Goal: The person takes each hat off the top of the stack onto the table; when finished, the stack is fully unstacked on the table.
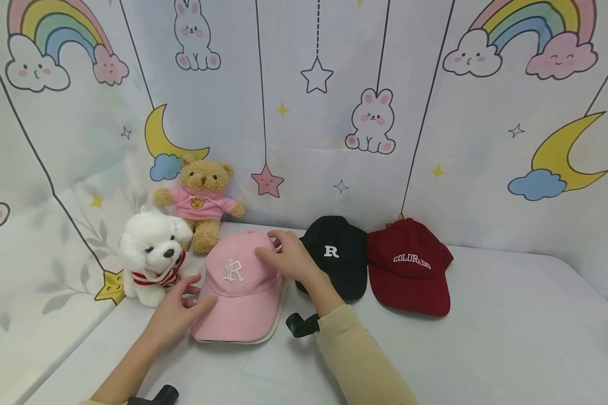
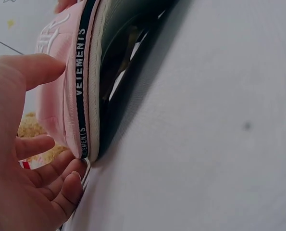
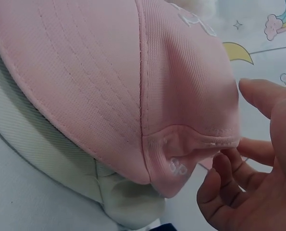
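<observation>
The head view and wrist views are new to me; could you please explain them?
There is no robot: a person works bare-handed. The wide picture is taken from the head, each close-up from one wrist. On the white surface sit a pink cap over a pale cap, a black cap, a dark red cap, a white plush dog and a teddy bear. The left hand is at the pink cap's brim, its thumb touching it; the right hand is at the crown. Whether either hand truly grips, I cannot tell.

2 hands (image 1: 179,305) (image 1: 294,259) reach forward, fingers (image 2: 69,192) loosely bent.
</observation>
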Tool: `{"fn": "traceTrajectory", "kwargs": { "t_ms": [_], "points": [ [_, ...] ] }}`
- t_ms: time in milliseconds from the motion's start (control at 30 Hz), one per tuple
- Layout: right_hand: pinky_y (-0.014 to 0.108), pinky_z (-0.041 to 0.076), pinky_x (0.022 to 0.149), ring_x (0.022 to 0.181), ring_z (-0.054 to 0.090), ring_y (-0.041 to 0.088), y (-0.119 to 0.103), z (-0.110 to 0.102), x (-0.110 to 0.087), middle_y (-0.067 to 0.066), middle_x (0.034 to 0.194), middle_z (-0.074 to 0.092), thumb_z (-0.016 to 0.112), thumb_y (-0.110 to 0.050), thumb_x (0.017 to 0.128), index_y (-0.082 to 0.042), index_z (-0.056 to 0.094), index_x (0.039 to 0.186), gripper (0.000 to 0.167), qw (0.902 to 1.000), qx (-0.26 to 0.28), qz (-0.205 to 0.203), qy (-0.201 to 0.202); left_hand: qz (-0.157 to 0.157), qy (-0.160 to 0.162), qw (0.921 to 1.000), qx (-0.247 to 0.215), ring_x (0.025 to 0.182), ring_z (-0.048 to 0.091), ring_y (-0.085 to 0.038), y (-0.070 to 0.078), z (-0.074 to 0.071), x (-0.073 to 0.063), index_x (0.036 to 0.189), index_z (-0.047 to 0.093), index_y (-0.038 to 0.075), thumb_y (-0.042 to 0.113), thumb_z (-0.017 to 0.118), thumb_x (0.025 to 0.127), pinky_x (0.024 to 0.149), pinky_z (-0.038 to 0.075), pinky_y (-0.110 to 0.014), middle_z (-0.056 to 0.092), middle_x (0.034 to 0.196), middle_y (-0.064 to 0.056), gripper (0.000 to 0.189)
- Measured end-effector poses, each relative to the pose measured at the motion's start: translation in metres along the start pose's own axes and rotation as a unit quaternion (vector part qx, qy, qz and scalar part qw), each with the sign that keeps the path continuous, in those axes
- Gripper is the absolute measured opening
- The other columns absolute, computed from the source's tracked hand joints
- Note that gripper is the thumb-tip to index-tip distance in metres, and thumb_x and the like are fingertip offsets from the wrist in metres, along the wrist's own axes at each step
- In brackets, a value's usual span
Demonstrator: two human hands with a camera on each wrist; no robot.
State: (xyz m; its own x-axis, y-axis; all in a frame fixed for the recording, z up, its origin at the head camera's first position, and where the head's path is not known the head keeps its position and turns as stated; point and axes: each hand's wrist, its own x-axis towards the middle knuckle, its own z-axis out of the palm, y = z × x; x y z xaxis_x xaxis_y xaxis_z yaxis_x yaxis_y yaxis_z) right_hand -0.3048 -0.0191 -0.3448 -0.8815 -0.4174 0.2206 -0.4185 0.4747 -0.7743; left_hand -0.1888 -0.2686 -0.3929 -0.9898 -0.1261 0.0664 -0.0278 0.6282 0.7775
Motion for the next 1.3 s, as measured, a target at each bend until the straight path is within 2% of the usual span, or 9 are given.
{"fn": "traceTrajectory", "kwargs": {
  "t_ms": [133, 467, 767, 1033, 1233, 1300],
  "points": [
    [0.035, 0.053, 0.082, 0.101, 0.055, 0.022, 0.001, 0.0, -0.001, 0.008, 0.115, 0.057, 0.064, -0.044, 0.096, -0.006, 0.056, 0.139, 0.058, 0.9999, -0.002, 0.008, -0.008, 0.001, -0.006, 1.0, 0.003, 0.097, 0.057, -0.024, 0.0, -0.001, 0.0, 0.149, 0.037, -0.004, 0.041, 0.072, 0.094, 0.073, 0.048, -0.032, 0.055, 0.13, -0.024, 0.079],
    [0.032, 0.053, 0.076, 0.096, 0.055, 0.021, 0.001, 0.0, -0.001, 0.006, 0.11, 0.058, 0.065, -0.041, 0.097, -0.006, 0.057, 0.137, 0.054, 0.9998, 0.012, 0.002, -0.014, -0.003, -0.014, 0.9997, 0.019, 0.102, 0.06, -0.027, 0.001, -0.004, -0.001, 0.147, 0.04, -0.006, 0.044, 0.07, 0.093, 0.08, 0.05, -0.037, 0.061, 0.123, -0.023, 0.079],
    [0.028, 0.052, 0.071, 0.091, 0.057, 0.019, 0.0, 0.0, 0.001, 0.004, 0.104, 0.06, 0.065, -0.034, 0.097, -0.006, 0.061, 0.133, 0.045, 0.9995, 0.023, -0.019, -0.006, -0.015, -0.008, 0.9998, -0.01, 0.109, 0.062, -0.031, 0.001, -0.004, 0.0, 0.147, 0.04, -0.005, 0.04, 0.075, 0.091, 0.08, 0.052, -0.035, 0.059, 0.127, -0.023, 0.08],
    [0.028, 0.052, 0.071, 0.09, 0.058, 0.018, -0.001, -0.002, 0.001, 0.004, 0.103, 0.062, 0.066, -0.032, 0.096, -0.007, 0.063, 0.131, 0.044, 0.9989, 0.036, -0.025, 0.015, -0.022, -0.003, 0.9993, -0.03, 0.117, 0.059, -0.038, 0.004, -0.005, 0.0, 0.147, 0.042, -0.003, 0.042, 0.074, 0.092, 0.089, 0.053, -0.043, 0.053, 0.135, -0.026, 0.078],
    [0.029, 0.052, 0.072, 0.094, 0.057, 0.019, 0.0, -0.007, 0.002, 0.004, 0.103, 0.062, 0.068, -0.032, 0.095, -0.006, 0.062, 0.134, 0.047, 0.9973, 0.062, -0.017, 0.034, -0.023, 0.006, 0.9974, -0.068, 0.117, 0.057, -0.033, 0.008, -0.005, -0.002, 0.149, 0.042, 0.0, 0.042, 0.074, 0.092, 0.079, 0.052, -0.023, 0.05, 0.14, -0.022, 0.078],
    [0.029, 0.052, 0.072, 0.094, 0.057, 0.02, 0.0, -0.009, 0.002, 0.004, 0.102, 0.061, 0.068, -0.032, 0.095, -0.007, 0.062, 0.133, 0.046, 0.9965, 0.074, -0.016, 0.037, -0.021, 0.009, 0.9968, -0.077, 0.116, 0.058, -0.032, 0.009, -0.005, -0.002, 0.149, 0.042, 0.001, 0.04, 0.074, 0.092, 0.077, 0.051, -0.021, 0.049, 0.14, -0.022, 0.077]
  ]
}}
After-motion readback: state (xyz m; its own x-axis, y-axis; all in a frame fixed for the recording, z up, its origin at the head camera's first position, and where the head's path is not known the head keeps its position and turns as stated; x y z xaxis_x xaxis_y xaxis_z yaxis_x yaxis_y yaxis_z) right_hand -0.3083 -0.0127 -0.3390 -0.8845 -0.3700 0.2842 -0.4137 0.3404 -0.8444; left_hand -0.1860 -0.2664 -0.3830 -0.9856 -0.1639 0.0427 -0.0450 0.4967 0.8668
